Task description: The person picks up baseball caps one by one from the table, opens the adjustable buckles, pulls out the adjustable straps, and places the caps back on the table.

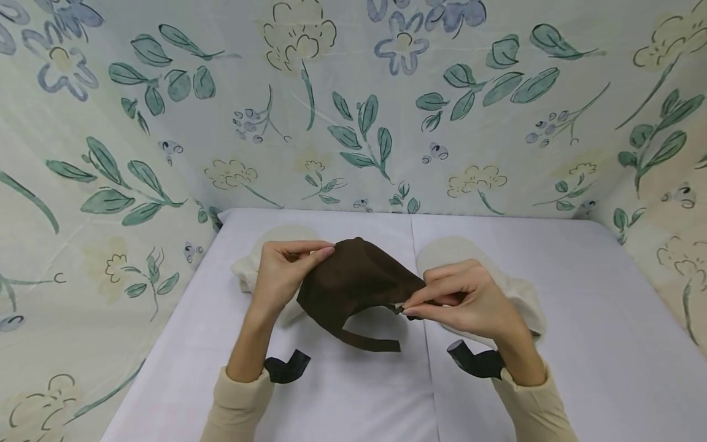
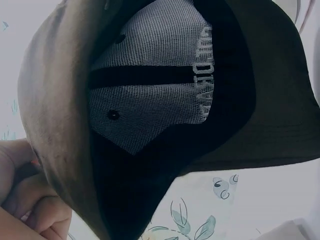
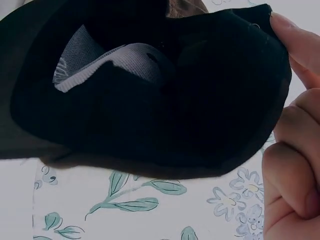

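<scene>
A dark brown baseball cap is held up over the table between both hands, its back opening toward me. My left hand pinches the cap's upper left side between thumb and fingers. With thumb and fingertips, my right hand pinches the right side of the back opening, beside a small buckle. The loose strap hangs from the opening's left side, apart from the buckle. In the left wrist view the brim and pale mesh lining show; the right wrist view looks into the dark inside.
Two off-white caps lie on the white-covered table, one cap behind my left hand and the other cap behind my right. A floral cloth hangs behind the table. Black devices sit on both wrists.
</scene>
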### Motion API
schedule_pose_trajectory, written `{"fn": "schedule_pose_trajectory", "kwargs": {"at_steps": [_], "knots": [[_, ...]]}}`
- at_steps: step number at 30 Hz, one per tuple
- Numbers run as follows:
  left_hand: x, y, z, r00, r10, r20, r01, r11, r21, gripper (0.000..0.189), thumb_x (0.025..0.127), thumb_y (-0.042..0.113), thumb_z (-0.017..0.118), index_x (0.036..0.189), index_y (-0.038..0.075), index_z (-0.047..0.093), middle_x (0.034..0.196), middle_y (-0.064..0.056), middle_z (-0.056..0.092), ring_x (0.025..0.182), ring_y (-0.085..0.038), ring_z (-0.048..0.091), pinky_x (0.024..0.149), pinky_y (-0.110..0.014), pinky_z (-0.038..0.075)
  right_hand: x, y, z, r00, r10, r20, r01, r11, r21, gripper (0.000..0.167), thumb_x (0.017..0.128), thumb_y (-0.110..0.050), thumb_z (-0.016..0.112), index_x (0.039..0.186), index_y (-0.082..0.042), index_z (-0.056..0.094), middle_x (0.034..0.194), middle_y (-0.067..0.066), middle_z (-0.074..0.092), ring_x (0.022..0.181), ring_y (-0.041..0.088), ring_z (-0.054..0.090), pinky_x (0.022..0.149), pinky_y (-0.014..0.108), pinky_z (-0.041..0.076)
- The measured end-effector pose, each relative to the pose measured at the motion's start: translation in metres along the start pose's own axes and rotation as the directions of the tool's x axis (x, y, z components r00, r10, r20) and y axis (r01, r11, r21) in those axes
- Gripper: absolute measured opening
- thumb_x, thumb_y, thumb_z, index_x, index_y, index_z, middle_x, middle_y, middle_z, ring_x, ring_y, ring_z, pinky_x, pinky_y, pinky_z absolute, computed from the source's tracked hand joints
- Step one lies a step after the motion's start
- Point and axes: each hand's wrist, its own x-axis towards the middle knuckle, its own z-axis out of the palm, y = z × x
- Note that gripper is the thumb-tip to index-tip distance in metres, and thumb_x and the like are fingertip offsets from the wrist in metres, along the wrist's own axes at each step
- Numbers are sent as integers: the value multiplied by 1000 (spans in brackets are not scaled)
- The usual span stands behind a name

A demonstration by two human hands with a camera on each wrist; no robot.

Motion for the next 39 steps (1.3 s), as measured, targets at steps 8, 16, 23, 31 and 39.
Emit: {"fn": "schedule_pose_trajectory", "kwargs": {"at_steps": [8, 16, 23, 31, 39], "knots": [[-2, 2, 3, 995, 81, 53, -81, 997, -4, 11, 88, 8, 83, 96, 1, 82, 55, 3, 53, 54, -6, 40, 49, -18, 32, -2, -5, 2, 984, 150, 97, -150, 989, -5, 27, 74, 10, 86, 94, -9, 83, 59, -4, 33, 52, 4, 29, 47, 13, 23], [-6, 6, 6, 989, 99, 109, -100, 995, 7, 8, 88, 7, 82, 94, 2, 83, 52, 4, 47, 51, -6, 37, 46, -19, 30, -2, -6, -1, 959, 278, 61, -275, 960, -53, 26, 79, 8, 85, 97, -11, 83, 59, -4, 32, 51, 9, 31, 48, 17, 25], [-9, 11, 8, 980, 97, 175, -107, 993, 47, 7, 89, 8, 81, 95, 4, 84, 52, -1, 54, 50, -6, 33, 46, -21, 28, 5, -1, 11, 897, 408, -169, -427, 900, -94, 35, 82, 4, 84, 113, -11, 81, 60, 0, 27, 56, 11, 28, 49, 26, 26], [-8, 11, 8, 976, 123, 180, -139, 988, 75, 6, 90, 9, 81, 94, 6, 84, 49, 0, 50, 50, -6, 31, 46, -22, 26, 10, 9, 34, 863, 435, -257, -464, 884, -62, 33, 79, -3, 89, 110, -11, 82, 59, 0, 27, 55, 10, 28, 46, 24, 23], [-9, 13, 8, 975, 132, 178, -148, 986, 82, 6, 90, 8, 81, 94, 5, 84, 49, 2, 48, 50, -4, 30, 46, -20, 25, 12, 9, 41, 880, 381, -283, -426, 897, -116, 27, 79, -3, 89, 106, -9, 83, 59, -2, 27, 55, 12, 29, 47, 22, 23]]}}
